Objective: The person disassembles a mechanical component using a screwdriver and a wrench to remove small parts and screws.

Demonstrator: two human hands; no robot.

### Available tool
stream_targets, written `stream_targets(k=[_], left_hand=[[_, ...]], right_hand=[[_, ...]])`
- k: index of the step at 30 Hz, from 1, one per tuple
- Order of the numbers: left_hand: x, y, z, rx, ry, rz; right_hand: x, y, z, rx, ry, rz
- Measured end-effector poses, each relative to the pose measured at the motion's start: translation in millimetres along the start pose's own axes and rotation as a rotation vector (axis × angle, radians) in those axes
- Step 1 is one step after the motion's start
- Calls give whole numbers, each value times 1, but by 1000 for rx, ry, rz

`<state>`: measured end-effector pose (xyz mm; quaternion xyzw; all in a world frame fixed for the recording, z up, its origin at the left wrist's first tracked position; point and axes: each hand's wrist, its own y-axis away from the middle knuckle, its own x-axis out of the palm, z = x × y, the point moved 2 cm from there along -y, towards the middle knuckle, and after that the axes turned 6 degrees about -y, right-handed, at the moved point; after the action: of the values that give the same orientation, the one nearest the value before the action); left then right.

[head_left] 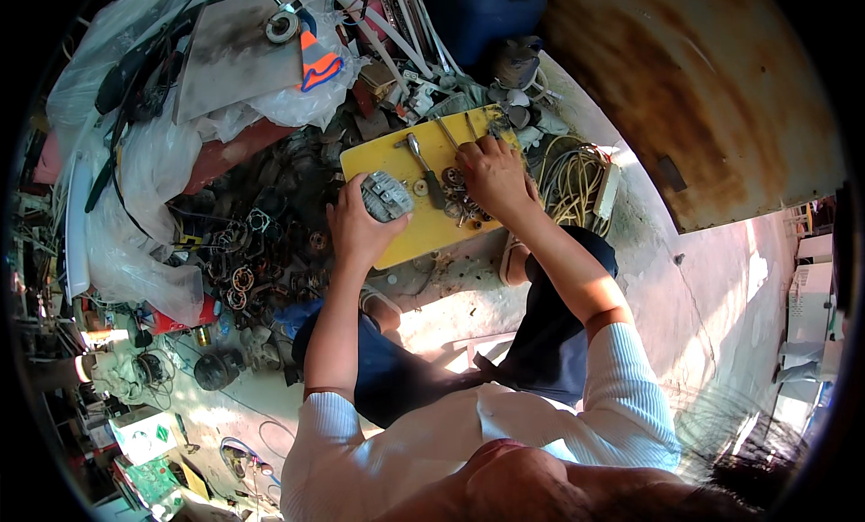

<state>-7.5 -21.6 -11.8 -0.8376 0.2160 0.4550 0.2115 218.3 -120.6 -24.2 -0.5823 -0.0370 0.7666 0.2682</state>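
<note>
Fingers L hand [359,223] wrap grey finned part [386,196] at board [396,242] edge | R hand [493,175] fingers curled over sm. parts [455,197] | scrap crowds L side

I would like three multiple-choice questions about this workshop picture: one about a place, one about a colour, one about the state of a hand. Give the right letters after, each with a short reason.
1. Where does the coil of pale cable lie?
A. to the right of the yellow board
B. on the person's lap
C. on top of the board

2. What colour is the board under the hands?
A. red
B. yellow
C. green

3. What is the left hand doing?
A. hanging free in the air
B. lying flat on the floor
C. holding a round grey metal part

Answers:
1 A: the coil sits just past the board's right edge.
2 B: its bare surface is plainly yellow.
3 C: the fingers wrap the part's side, while the right hand rests among small metal pieces.
</note>
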Motion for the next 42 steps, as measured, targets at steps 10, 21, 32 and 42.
stream_targets(k=[10, 21, 32, 42], left_hand=[[-21, 3, 8, -26, 337, 7], [-51, 44, -24, 332, 104, -33], [-43, 61, -23, 395, 43, -73], [-38, 66, -15, 374, 64, -27]], right_hand=[[2, -20, 21, -170, -458, 107], [-13, 6, 44, 42, -1128, 652], [-3, 33, 46, -2, -1322, 694], [-19, 38, 47, 32, -1160, 663]])
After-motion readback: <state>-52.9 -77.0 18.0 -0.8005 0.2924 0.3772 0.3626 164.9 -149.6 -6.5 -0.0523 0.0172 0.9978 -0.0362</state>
